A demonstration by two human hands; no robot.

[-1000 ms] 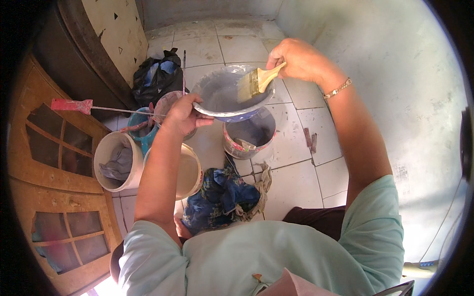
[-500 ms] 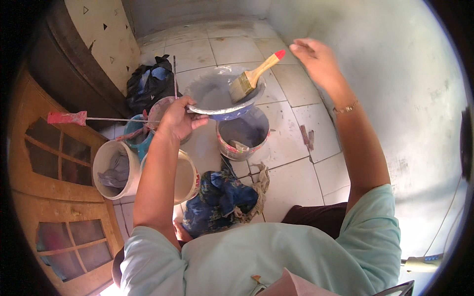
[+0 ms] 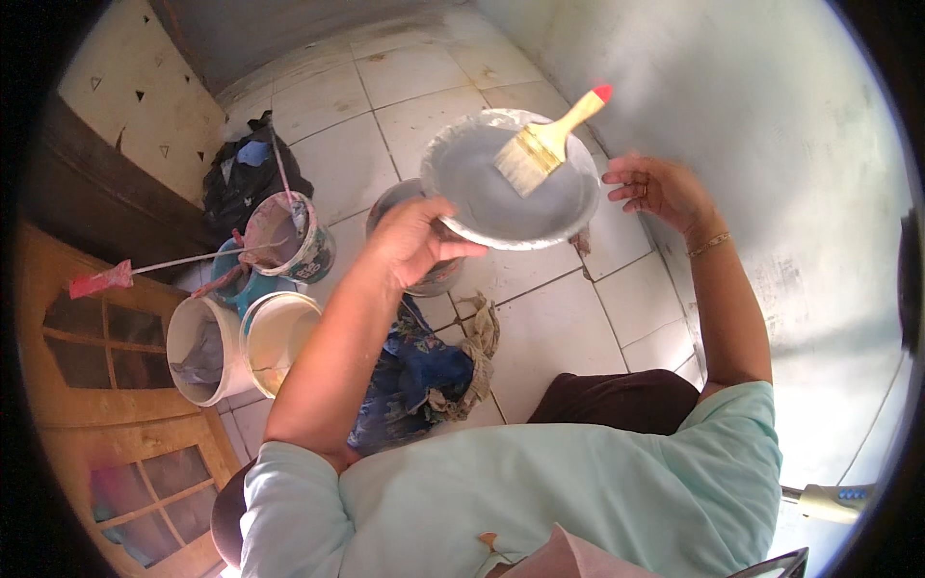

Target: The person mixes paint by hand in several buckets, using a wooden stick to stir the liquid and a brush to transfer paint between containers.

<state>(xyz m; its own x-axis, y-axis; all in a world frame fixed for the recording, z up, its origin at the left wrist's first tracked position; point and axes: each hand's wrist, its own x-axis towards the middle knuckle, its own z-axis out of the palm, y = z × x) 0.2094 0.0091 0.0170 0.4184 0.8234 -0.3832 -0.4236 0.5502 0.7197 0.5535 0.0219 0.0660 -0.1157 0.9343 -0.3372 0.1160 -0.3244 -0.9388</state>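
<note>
Left grip [image 3: 416, 236] is closed on the rim of a shallow grey paint bowl [image 3: 482, 197], held above the tiled floor [image 3: 559, 318]. Across the bowl a wooden-handled brush [image 3: 541, 144] is laid. Right grip [image 3: 655, 185] is open, empty, just beside the bowl. Below, buckets [image 3: 241, 342] are grouped.

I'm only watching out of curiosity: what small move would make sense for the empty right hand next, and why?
Probably the right hand should reach back and grip the wooden-handled flat paintbrush. It lies unheld in the shallow grey paint-coated bowl, which the left hand holds up by its rim.
</note>
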